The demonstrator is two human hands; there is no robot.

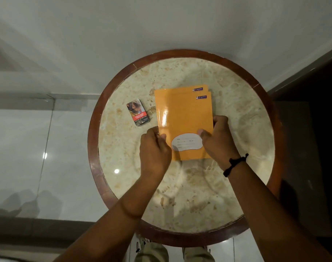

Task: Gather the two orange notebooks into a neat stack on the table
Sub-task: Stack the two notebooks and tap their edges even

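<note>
Orange notebooks [183, 118], round marble table [236, 176], tiled floor [29, 148]

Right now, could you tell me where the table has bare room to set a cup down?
The near part of the table, between the forearms, is bare, as is the right side beyond the right hand. The far edge is also free. It is crowded between the small pack and the orange notebooks, where the left hand works.
</note>
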